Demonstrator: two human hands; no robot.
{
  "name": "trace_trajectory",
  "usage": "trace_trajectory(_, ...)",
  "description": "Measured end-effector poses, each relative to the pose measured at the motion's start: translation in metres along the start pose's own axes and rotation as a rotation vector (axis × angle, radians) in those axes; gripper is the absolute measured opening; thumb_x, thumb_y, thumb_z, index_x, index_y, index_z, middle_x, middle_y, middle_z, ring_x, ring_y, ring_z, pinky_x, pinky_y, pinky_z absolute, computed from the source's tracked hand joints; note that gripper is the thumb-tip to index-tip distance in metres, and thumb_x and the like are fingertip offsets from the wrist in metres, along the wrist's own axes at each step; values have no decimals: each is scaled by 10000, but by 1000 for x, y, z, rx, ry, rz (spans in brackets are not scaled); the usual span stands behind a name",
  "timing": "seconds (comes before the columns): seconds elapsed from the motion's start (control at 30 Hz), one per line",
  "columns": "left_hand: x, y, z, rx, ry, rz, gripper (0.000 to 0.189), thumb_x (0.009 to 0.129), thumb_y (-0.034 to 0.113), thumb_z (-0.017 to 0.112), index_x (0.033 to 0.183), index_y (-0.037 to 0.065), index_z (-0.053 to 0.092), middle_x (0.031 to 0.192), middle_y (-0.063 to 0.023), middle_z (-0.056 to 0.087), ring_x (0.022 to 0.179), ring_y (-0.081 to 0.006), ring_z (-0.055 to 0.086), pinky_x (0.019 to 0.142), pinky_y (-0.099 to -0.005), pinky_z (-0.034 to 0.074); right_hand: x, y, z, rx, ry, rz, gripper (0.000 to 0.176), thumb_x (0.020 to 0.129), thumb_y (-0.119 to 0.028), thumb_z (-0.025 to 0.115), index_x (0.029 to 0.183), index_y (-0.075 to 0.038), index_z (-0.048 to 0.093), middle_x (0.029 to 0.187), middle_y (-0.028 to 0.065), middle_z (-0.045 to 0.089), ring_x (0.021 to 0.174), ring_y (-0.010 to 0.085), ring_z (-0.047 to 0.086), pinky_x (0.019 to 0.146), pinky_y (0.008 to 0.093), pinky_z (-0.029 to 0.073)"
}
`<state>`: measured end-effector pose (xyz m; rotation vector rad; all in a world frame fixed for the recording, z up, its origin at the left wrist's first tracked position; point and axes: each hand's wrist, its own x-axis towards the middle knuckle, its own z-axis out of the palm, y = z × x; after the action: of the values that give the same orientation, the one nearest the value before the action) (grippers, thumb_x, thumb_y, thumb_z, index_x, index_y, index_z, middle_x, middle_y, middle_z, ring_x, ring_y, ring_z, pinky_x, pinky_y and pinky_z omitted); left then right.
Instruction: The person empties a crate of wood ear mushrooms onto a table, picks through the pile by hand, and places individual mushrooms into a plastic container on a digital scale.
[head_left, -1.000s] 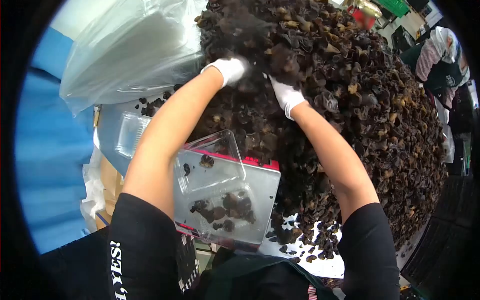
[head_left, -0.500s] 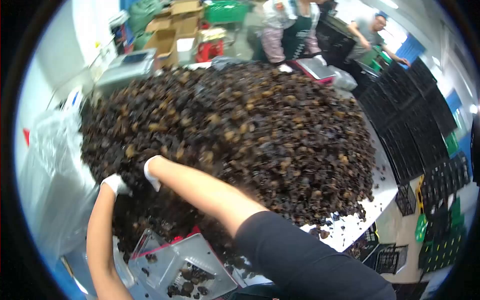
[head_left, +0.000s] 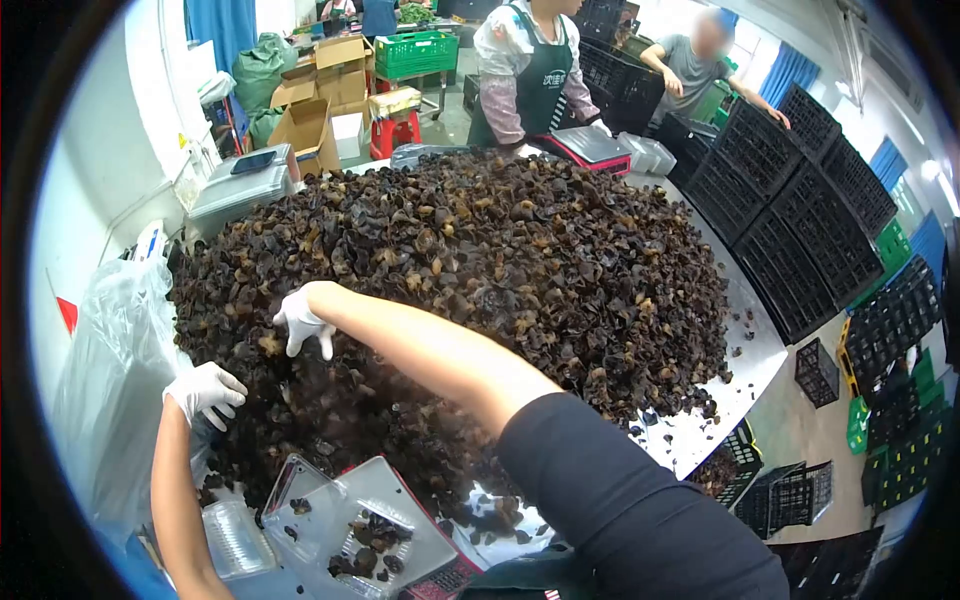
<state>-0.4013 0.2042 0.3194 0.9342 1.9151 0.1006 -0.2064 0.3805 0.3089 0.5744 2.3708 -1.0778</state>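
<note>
A large heap of dark brown, wrinkled pieces, like wood ear fungus (head_left: 520, 270), covers the table. My left hand (head_left: 207, 393), in a white glove, is over the heap's left edge, fingers apart and slightly curled, with nothing in it. My right hand (head_left: 303, 320), also gloved, is at the heap's left part, fingers spread downward, with nothing visible in it. Below them, a clear plastic container (head_left: 375, 530) with a few dark pieces rests on a red-edged scale (head_left: 447, 545).
Clear plastic bags (head_left: 120, 370) hang at the left. A co-worker in a green apron (head_left: 545, 90) stands across the table by another scale (head_left: 592, 145). Another person (head_left: 690, 70) is near stacked black crates (head_left: 800, 230). Cardboard boxes (head_left: 305, 130) stand behind.
Both hands have come up out of the heap and show fully, with fingers apart. My left hand is further left and lower. The person at the back right has shifted within the view.
</note>
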Motion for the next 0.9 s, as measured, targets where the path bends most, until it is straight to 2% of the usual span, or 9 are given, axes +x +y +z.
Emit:
trace_trajectory(0.1, -16, 4, 26, 156, 55, 248, 168, 797, 155, 634, 801, -10, 666, 683, -90, 646, 608, -176, 647, 512, -313, 546, -29, 3, 8, -594, 329, -88, 822, 753, -445, 748, 1447, -203, 382, 1311, 112, 568, 1031, 299, 652, 866, 394, 531)
trace_trajectory(0.17, -4, -2, 51, 363, 121, 730, 238, 781, 144, 578, 574, 61, 497, 558, -91, 485, 497, -174, 508, 490, -359, 414, -63, -1, 23, -757, 493, 1, 658, 780, -398, 728, 1363, -202, 494, 1135, 228, 601, 1036, 330, 629, 819, 411, 541)
trace_trajectory(0.23, 0, -5, 80, 19, 55, 596, 219, 853, 179, 600, 705, 18, 579, 569, -2, 493, 525, -91, 451, 501, -292, 396, -66, 9, 33, -762, 556, -48, 253, 799, -169, 625, 1010, -40, 679, 1049, 216, 633, 954, 320, 662, 766, 389, 556)
trace_trajectory(0.3, 12, -7, 106, -15, -3, 660, 209, 879, 209, 626, 841, 6, 654, 694, 5, 598, 669, -83, 532, 635, -266, 451, -51, 35, 57, -741, 788, -298, 153, 811, -124, 579, 857, -12, 674, 971, 231, 646, 840, 347, 677, 690, 411, 558)
trace_trajectory(0.37, 34, -18, 129, -157, -197, 717, 219, 882, 201, 629, 957, 3, 687, 876, -40, 700, 826, -101, 626, 791, -267, 497, -35, 48, 84, -705, 622, -359, 158, 767, -163, 592, 740, -32, 676, 715, 189, 647, 709, 358, 659, 621, 414, 532)
trace_trajectory(0.43, 44, -19, 149, -102, -256, 573, 225, 892, 185, 606, 1011, 14, 692, 898, -57, 699, 844, -107, 629, 800, -270, 497, -13, 73, 115, -474, 197, -481, 148, 709, -172, 605, 662, -54, 683, 708, 188, 651, 662, 353, 642, 607, 414, 512)
trace_trajectory(0.6, 89, -45, 164, 341, -42, 719, 325, 854, 231, 607, 1117, 52, 674, 1052, -140, 693, 934, -287, 661, 858, -354, 499, 36, 88, 176, -439, -9, -373, 203, 735, -122, 622, 898, -144, 741, 850, 146, 690, 823, 328, 668, 727, 386, 525)
trace_trajectory(0.77, 111, -54, 131, 540, 103, 625, 262, 644, 144, 762, 712, 42, 531, 651, -117, 587, 606, -286, 554, 586, -389, 430, 85, 59, 166, -417, 194, -461, 497, 739, -61, 592, 1192, -259, 643, 1015, 184, 669, 960, 344, 648, 840, 408, 516)
trace_trajectory(0.9, 118, -65, 126, 480, 183, 592, 268, 649, 134, 760, 728, 19, 532, 651, -125, 585, 620, -263, 565, 607, -386, 436, 91, 46, 153, -389, 148, -400, 540, 753, -30, 546, 1244, -245, 613, 1005, 205, 669, 949, 348, 649, 827, 400, 508)
